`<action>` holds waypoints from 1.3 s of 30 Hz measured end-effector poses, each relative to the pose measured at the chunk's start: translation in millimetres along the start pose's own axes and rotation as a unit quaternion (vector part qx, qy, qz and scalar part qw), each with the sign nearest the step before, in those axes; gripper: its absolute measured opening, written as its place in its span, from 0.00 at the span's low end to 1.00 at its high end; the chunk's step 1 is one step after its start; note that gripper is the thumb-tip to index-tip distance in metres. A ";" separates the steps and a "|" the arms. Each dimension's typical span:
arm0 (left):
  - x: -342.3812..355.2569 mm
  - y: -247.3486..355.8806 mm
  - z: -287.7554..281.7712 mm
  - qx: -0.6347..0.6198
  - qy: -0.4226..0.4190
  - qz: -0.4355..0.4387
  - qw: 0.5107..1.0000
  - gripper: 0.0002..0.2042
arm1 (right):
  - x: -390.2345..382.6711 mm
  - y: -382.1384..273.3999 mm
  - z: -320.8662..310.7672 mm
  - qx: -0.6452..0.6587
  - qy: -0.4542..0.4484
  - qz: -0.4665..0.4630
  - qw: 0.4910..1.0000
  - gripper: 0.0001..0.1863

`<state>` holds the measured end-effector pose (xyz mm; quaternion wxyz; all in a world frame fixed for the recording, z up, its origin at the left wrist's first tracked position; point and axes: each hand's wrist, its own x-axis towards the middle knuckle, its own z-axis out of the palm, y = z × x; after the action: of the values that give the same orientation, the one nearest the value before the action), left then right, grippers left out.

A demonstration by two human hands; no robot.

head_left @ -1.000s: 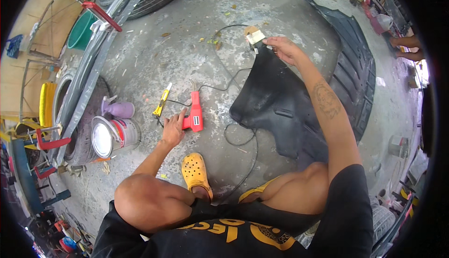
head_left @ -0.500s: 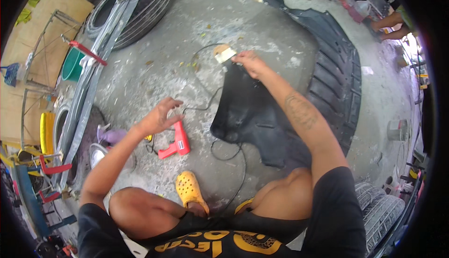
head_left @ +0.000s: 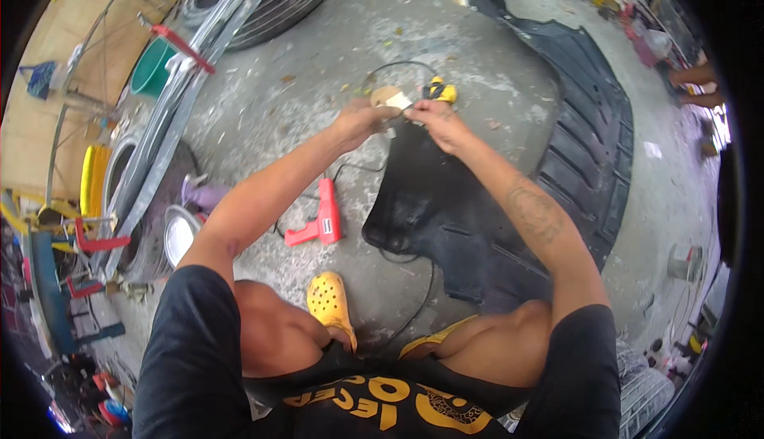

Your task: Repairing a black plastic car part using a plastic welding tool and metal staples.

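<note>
A large curved black plastic car liner [head_left: 446, 192] lies on the floor in front of me, its near end by my right knee. At its upper left corner is a flat tan and white piece [head_left: 389, 96], perhaps tape with a backing. My left hand [head_left: 362, 124] is closed, fingertips at the left side of this piece. My right hand [head_left: 439, 123] pinches the liner's corner right beside it. The two hands nearly meet; what lies between the fingertips is partly hidden. A red heat gun [head_left: 325, 218] rests on the floor below my left forearm.
A yellow and black object [head_left: 440, 89] sits just beyond my right hand. A dark cord [head_left: 414, 312] crosses the floor. Left stand long grey metal bars [head_left: 171, 120] with red clamps, tyres [head_left: 298, 5] and a green bucket [head_left: 153, 67]. A person's legs [head_left: 697, 82] show far right.
My left hand has moved up and right from above the heat gun to the liner's corner and closed. My right hand stays at that corner. The view has shifted, exposing the yellow and black object.
</note>
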<state>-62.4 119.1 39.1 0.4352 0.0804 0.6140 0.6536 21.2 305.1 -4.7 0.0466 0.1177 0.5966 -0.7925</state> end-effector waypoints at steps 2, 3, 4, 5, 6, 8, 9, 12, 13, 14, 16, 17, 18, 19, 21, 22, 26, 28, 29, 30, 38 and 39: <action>-9.1 1.4 1.1 -0.021 0.004 -0.001 1.000 0.14 | 1.7 -3.7 -2.5 0.054 -0.057 0.046 0.996 0.10; -11.7 2.1 0.8 -0.040 -0.009 0.003 0.999 0.14 | 3.1 -4.7 -5.9 0.055 -0.077 0.070 0.993 0.11; -15.0 3.3 -0.4 -0.041 -0.004 0.001 0.999 0.14 | 5.0 -3.9 -6.3 0.056 -0.081 0.073 0.992 0.11; -17.6 4.5 -0.4 -0.030 0.000 -0.005 1.000 0.13 | 6.4 -4.0 -8.2 0.065 -0.090 0.082 0.990 0.12; -19.4 3.2 -2.9 -0.018 0.007 -0.010 1.000 0.13 | 7.1 -5.0 -6.7 0.074 -0.100 0.091 0.988 0.12; -21.6 2.5 -7.0 0.003 0.002 -0.030 1.000 0.13 | 6.8 -6.2 -3.1 0.067 -0.109 0.096 0.987 0.12; -22.0 1.3 -7.7 0.024 -0.007 -0.048 0.999 0.13 | 5.8 -6.0 -2.1 0.054 -0.097 0.090 0.990 0.12; -24.0 -9.4 1.1 0.013 0.001 -0.026 1.000 0.12 | 3.7 -9.2 -0.5 0.024 -0.072 0.096 0.992 0.12; -23.8 -11.0 2.9 0.013 0.002 -0.027 1.000 0.12 | 2.5 -10.8 1.2 0.007 -0.060 0.108 0.992 0.12; -23.8 -12.4 4.5 0.007 0.009 -0.014 1.000 0.12 | 1.9 -11.9 2.3 0.009 -0.060 0.110 0.992 0.12; -21.9 -14.6 7.0 0.001 0.013 -0.001 1.000 0.11 | 3.9 -11.7 -1.9 0.047 -0.081 0.108 0.990 0.11; -20.2 -14.6 7.8 -0.006 0.015 -0.005 1.000 0.11 | 3.5 -10.1 -2.6 0.047 -0.080 0.108 0.990 0.11; -18.5 -14.4 7.2 -0.013 0.017 -0.010 1.000 0.10 | 3.7 -9.3 -1.3 0.062 -0.075 0.106 0.990 0.11; -17.3 -14.5 6.7 -0.013 0.017 -0.010 1.000 0.10 | 3.5 -8.7 -0.6 0.076 -0.069 0.103 0.989 0.11; -16.4 -15.1 6.8 -0.025 0.000 -0.012 1.000 0.10 | 1.7 -8.2 0.7 0.072 -0.060 0.100 0.990 0.12; -16.8 -15.7 7.2 -0.026 0.000 -0.013 1.000 0.10 | 0.2 -8.0 1.8 0.068 -0.052 0.097 0.992 0.12; -14.5 -17.7 5.0 -0.011 0.008 -0.002 1.000 0.12 | 4.0 -1.9 1.5 0.045 -0.059 0.067 0.995 0.14; -14.7 -19.5 -0.3 0.001 0.026 -0.002 1.000 0.13 | 10.8 5.9 4.3 0.035 -0.058 0.070 0.995 0.17; -13.2 -18.2 -0.1 0.013 0.011 0.009 1.000 0.14 | 14.5 6.2 1.3 -0.008 -0.045 0.069 0.997 0.20; -14.7 -19.0 -1.4 0.024 -0.001 0.016 1.000 0.17 | 16.4 7.8 -9.6 0.002 -0.068 0.096 0.993 0.21; -122.4 -25.3 -126.2 0.598 -0.053 0.046 0.798 0.28 | -20.9 -55.7 -46.6 -0.365 -0.275 0.283 0.843 0.30; -142.4 -49.0 -139.7 0.599 -0.049 0.009 0.799 0.30 | -20.8 -51.3 -50.3 -0.364 -0.270 0.288 0.844 0.30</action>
<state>-42.1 -84.8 24.9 0.3242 0.3627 0.8598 0.1550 36.9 366.4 35.2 0.4713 0.0399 0.7456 -0.4695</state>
